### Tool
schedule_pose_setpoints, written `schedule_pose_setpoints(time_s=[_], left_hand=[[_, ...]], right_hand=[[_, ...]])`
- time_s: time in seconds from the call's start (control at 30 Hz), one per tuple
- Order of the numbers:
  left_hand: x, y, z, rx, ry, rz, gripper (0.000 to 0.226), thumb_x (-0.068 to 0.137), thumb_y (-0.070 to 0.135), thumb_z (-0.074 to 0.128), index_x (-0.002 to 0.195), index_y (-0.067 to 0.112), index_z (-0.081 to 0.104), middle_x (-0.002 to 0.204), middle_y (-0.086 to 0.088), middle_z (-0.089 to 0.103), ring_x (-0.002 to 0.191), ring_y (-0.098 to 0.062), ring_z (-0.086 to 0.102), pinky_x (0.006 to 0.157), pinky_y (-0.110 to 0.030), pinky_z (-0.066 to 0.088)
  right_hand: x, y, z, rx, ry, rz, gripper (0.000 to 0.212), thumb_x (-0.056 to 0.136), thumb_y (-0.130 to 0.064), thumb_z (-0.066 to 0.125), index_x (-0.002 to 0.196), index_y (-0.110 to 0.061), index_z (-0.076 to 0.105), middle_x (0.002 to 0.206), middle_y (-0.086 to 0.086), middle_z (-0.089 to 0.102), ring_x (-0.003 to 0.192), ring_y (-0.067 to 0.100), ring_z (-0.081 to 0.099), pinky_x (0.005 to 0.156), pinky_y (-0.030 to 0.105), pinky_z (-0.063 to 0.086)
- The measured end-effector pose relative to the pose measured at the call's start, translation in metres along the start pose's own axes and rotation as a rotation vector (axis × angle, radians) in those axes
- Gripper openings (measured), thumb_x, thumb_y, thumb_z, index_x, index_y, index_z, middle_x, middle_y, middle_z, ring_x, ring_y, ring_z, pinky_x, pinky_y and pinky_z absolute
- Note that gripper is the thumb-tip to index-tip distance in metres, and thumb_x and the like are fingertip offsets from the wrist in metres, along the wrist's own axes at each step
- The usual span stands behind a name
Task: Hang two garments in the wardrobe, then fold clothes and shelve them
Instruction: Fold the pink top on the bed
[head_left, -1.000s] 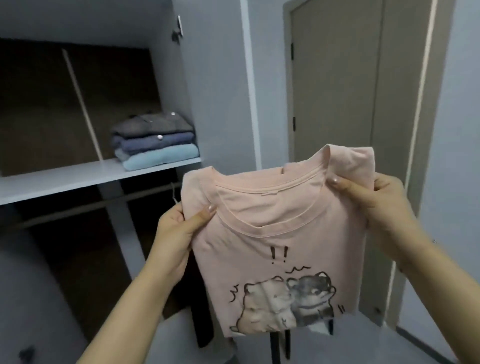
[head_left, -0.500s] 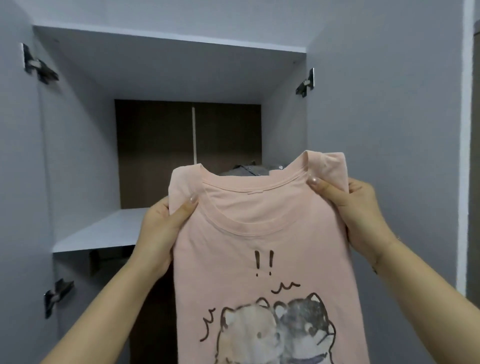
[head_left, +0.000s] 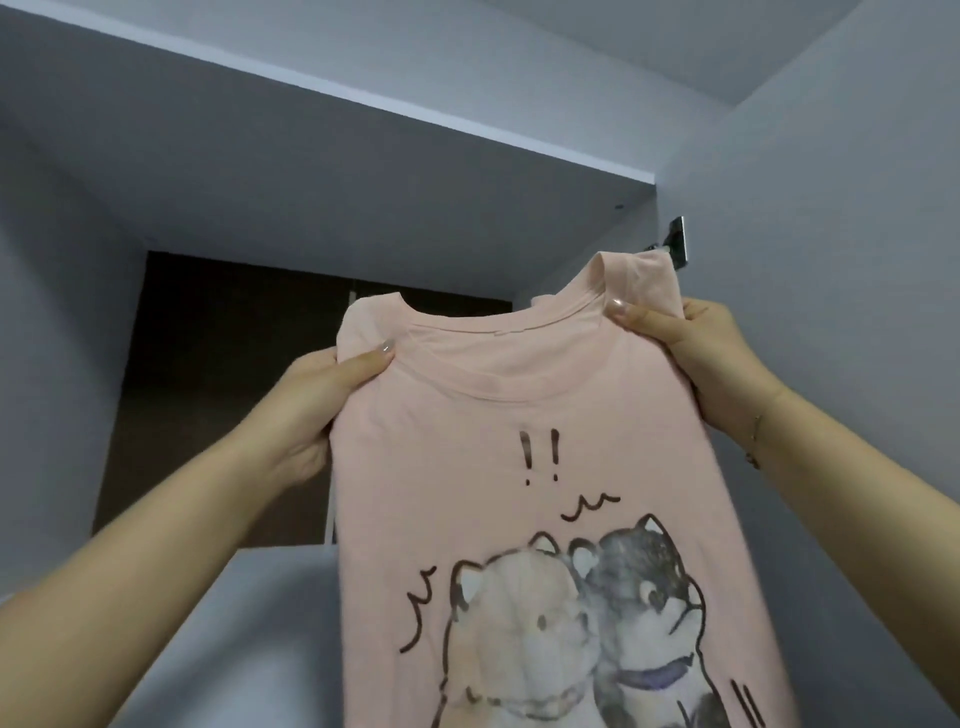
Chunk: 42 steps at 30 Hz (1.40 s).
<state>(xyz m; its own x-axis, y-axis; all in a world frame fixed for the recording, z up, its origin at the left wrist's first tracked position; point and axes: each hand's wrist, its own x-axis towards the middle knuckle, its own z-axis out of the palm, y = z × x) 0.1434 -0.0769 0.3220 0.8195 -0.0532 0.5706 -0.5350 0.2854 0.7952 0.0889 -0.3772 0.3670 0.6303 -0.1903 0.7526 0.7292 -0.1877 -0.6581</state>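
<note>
A folded pink T-shirt (head_left: 519, 467) with a cartoon print of two animals hangs in front of me, held up at its two top corners. My left hand (head_left: 317, 400) pinches the left shoulder, thumb on the front. My right hand (head_left: 696, 353) pinches the right shoulder beside the collar. The shirt is raised in front of the open upper wardrobe compartment (head_left: 311, 171). The grey shelf board (head_left: 270, 613) shows below and to the left of the shirt. The stack of folded clothes on the shelf is hidden behind the shirt.
The compartment has a dark brown back panel (head_left: 234, 395) and grey side walls. A metal door hinge (head_left: 675, 244) sits on the right wall just above the shirt's right corner. The open door panel (head_left: 831, 260) stands to the right.
Both hands have lifted the shirt higher and the view has tilted up toward the compartment's ceiling. The stack of folded clothes has gone out of sight behind the shirt.
</note>
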Motion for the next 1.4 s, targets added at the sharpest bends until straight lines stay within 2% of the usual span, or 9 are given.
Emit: schedule_pose_setpoints(time_s=[0.2, 0.43, 0.67, 0.77, 1.07, 1.13, 1.23, 1.3, 1.4], left_hand=[[0.146, -0.004, 0.017, -0.102, 0.078, -0.139, 0.030, 0.082, 0.024, 0.075, 0.105, 0.006, 0.068, 0.084, -0.013, 0.075, 0.068, -0.023, 0.073, 0.052, -0.031, 0.057], [0.259, -0.098, 0.009, -0.009, 0.193, -0.452, 0.037, 0.083, 0.017, 0.073, 0.115, 0.004, 0.057, 0.114, -0.019, 0.066, 0.095, -0.030, 0.066, 0.089, -0.043, 0.055], [0.237, -0.198, -0.011, 0.021, 0.100, -0.694, 0.022, 0.095, 0.022, 0.061, 0.085, 0.003, 0.062, 0.070, -0.013, 0.064, 0.060, -0.026, 0.063, 0.058, -0.033, 0.053], [0.217, -0.193, -0.014, -0.125, 0.043, -0.660, 0.023, 0.096, 0.021, 0.059, 0.084, 0.002, 0.064, 0.061, -0.012, 0.067, 0.049, -0.022, 0.066, 0.041, -0.031, 0.055], [0.124, -0.155, -0.011, -0.137, -0.213, -0.519, 0.031, 0.097, 0.004, 0.050, 0.128, -0.001, 0.055, 0.106, -0.017, 0.069, 0.076, -0.018, 0.070, 0.059, -0.031, 0.061], [0.112, -0.145, -0.002, -0.060, -0.234, -0.488, 0.043, 0.095, 0.006, 0.057, 0.136, 0.004, 0.047, 0.114, -0.017, 0.067, 0.076, -0.017, 0.071, 0.055, -0.028, 0.059], [0.108, -0.137, 0.009, 0.254, -0.111, -0.385, 0.073, 0.088, 0.015, 0.070, 0.149, 0.019, 0.029, 0.126, -0.013, 0.056, 0.089, -0.019, 0.065, 0.065, -0.031, 0.058], [0.109, -0.128, 0.018, 0.166, -0.091, -0.350, 0.063, 0.090, 0.012, 0.067, 0.144, 0.016, 0.035, 0.109, -0.014, 0.059, 0.080, -0.017, 0.066, 0.060, -0.027, 0.057], [0.106, -0.114, 0.029, -0.159, -0.137, -0.424, 0.006, 0.095, 0.007, 0.057, 0.100, 0.008, 0.054, 0.078, -0.010, 0.055, 0.049, -0.009, 0.059, 0.042, -0.017, 0.050]], right_hand=[[0.150, 0.036, 0.022, -0.122, -0.049, -0.039, 0.026, 0.080, -0.025, 0.078, 0.089, -0.002, 0.069, 0.075, 0.005, 0.072, 0.059, 0.014, 0.066, 0.051, 0.019, 0.053], [0.274, 0.168, 0.054, -0.415, -0.151, 0.200, 0.044, 0.081, -0.023, 0.078, 0.113, 0.004, 0.064, 0.100, 0.016, 0.068, 0.082, 0.026, 0.063, 0.070, 0.031, 0.050], [0.230, 0.283, 0.062, -0.778, -0.404, 0.510, 0.049, 0.086, -0.046, 0.068, 0.115, -0.007, 0.062, 0.098, 0.005, 0.066, 0.083, 0.018, 0.064, 0.072, 0.029, 0.050], [0.210, 0.276, 0.057, -0.765, -0.387, 0.517, 0.053, 0.090, -0.044, 0.063, 0.125, -0.006, 0.056, 0.118, 0.012, 0.063, 0.101, 0.027, 0.064, 0.095, 0.039, 0.050], [0.135, 0.194, 0.023, -0.645, -0.472, 0.735, 0.039, 0.098, -0.031, 0.053, 0.123, -0.003, 0.060, 0.113, 0.014, 0.070, 0.098, 0.027, 0.066, 0.092, 0.037, 0.052], [0.125, 0.181, 0.015, -0.651, -0.422, 0.673, 0.031, 0.096, -0.028, 0.055, 0.120, -0.008, 0.059, 0.108, 0.011, 0.070, 0.087, 0.021, 0.067, 0.077, 0.029, 0.055], [0.117, 0.175, 0.006, -0.688, -0.167, 0.428, 0.043, 0.089, -0.020, 0.068, 0.129, -0.017, 0.053, 0.119, 0.012, 0.061, 0.097, 0.023, 0.061, 0.083, 0.030, 0.049], [0.112, 0.172, 0.006, -0.689, -0.084, 0.337, 0.049, 0.088, -0.020, 0.070, 0.134, -0.017, 0.051, 0.124, 0.015, 0.058, 0.100, 0.025, 0.060, 0.090, 0.032, 0.050], [0.102, 0.171, 0.007, -0.763, -0.316, 0.500, 0.052, 0.094, -0.027, 0.063, 0.141, -0.017, 0.043, 0.128, 0.009, 0.054, 0.108, 0.021, 0.057, 0.097, 0.030, 0.046]])
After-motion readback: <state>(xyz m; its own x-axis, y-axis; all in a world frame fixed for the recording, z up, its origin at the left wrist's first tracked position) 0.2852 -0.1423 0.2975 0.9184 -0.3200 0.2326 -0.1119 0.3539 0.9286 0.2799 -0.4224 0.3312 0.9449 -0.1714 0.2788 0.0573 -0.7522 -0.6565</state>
